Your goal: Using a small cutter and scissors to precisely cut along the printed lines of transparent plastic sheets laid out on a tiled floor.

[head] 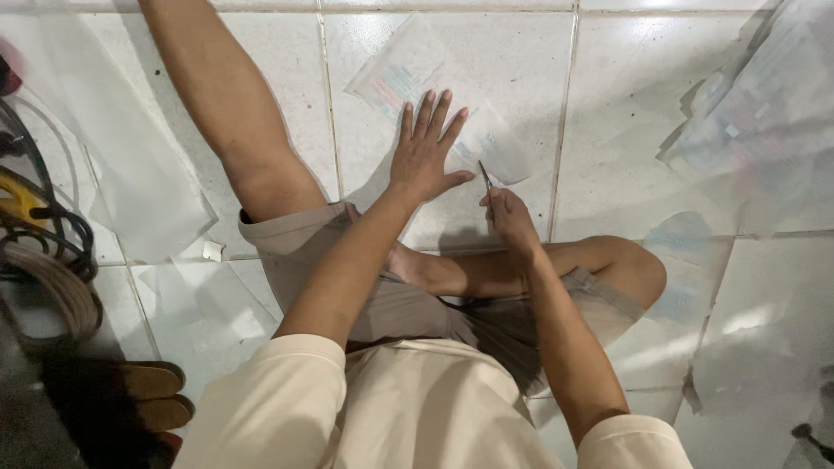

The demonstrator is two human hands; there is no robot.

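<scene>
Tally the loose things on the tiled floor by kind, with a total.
Clear plastic sheets or bags: 5, counting the printed clear plastic sheet under the left hand
Small metal cutting tool in the right hand: 1
Coiled rope and cable bundle: 1
Small white scrap: 1
Total: 8

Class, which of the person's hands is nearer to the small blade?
Right. The right hand grips the small blade; the left hand lies flat on the clear plastic sheet just beside it.

A clear flat plastic package point(443, 108) with a pale pink-and-blue printed label lies on the white tiles ahead, tilted. At the right edge, 1 crumpled heap of similar clear packages point(764, 130) shows blurred blue and red print, possibly labels.
</scene>
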